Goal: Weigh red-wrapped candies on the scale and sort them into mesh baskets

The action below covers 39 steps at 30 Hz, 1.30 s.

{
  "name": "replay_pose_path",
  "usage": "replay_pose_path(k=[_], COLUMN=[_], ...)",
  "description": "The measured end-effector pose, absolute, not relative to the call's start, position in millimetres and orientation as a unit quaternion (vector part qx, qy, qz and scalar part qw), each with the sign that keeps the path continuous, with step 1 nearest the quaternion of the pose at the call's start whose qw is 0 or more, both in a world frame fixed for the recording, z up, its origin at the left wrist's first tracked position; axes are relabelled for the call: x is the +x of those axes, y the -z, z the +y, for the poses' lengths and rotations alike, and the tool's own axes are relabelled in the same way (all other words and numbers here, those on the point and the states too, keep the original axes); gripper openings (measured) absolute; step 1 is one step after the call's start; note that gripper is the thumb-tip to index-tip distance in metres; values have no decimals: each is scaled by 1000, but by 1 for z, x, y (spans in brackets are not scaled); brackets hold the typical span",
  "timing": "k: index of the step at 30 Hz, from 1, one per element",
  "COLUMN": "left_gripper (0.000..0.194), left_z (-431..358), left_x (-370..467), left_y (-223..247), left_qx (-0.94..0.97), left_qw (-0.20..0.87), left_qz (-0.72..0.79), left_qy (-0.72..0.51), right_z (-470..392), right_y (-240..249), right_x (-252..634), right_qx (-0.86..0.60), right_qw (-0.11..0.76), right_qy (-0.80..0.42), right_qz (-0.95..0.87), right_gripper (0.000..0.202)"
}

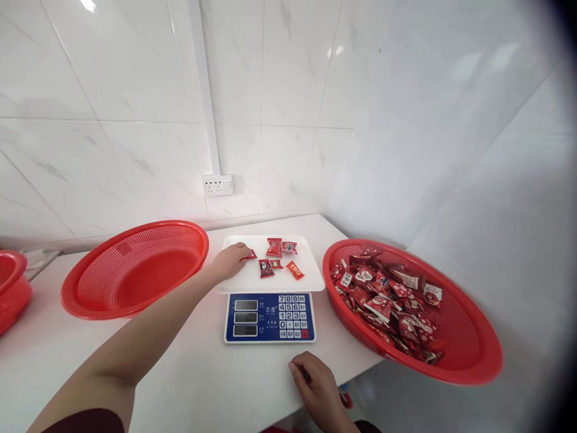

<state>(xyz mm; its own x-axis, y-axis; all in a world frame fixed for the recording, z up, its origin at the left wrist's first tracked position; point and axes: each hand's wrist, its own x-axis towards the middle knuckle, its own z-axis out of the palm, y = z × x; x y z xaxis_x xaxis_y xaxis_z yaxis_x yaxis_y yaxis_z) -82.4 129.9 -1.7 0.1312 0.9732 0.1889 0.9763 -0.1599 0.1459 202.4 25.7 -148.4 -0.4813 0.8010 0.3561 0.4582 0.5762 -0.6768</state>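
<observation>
My left hand (231,261) reaches over the left side of a white weighing tray (238,284), its fingers closed on a small red packet (251,255). Several other wrapped packets lie on the tray, among them a red one (274,246), a dark red one (265,268) and an orange-red one (295,270). In front of the tray is the scale's blue panel (270,317) with keys and three displays. My right hand (315,382) rests near the table's front edge, below the panel, with curled fingers; whether it holds anything is hidden.
A red perforated basket (478,355) on the right holds many red packets and overhangs the table edge. An empty red basket (72,300) stands left of the scale. Part of another red container (13,288) shows at the far left. A socket (218,185) is on the tiled wall.
</observation>
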Motion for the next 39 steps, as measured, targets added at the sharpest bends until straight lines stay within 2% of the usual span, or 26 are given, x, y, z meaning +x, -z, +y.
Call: replay_pose_path(k=[7,10,17,22,34,39], left_gripper=[29,33,48,44,30,32], left_z=[89,88,124,139,145,138], left_x=[-134,-122,-35,-25,-10,-31], left_y=[-32,-24,15,16,20,-2], left_qx=[-631,-664,-785,-781,-790,-755], left_qw=[104,75,-44,-65,5,38], left_qz=[-755,-732,-608,-611,-606,-645], left_qy=[144,133,113,112,95,113], right_z=[26,26,25,25,29,29], right_y=[151,151,150,152,155,157], right_x=[204,203,202,203,205,205], right_qx=[-364,-361,-368,-371,-344,-340], right_qw=[341,343,351,355,356,370], right_qy=[-243,-237,-231,-216,-209,-214], right_qz=[-832,-834,-830,-831,-844,-838], right_gripper=[20,20,20,19,16,16])
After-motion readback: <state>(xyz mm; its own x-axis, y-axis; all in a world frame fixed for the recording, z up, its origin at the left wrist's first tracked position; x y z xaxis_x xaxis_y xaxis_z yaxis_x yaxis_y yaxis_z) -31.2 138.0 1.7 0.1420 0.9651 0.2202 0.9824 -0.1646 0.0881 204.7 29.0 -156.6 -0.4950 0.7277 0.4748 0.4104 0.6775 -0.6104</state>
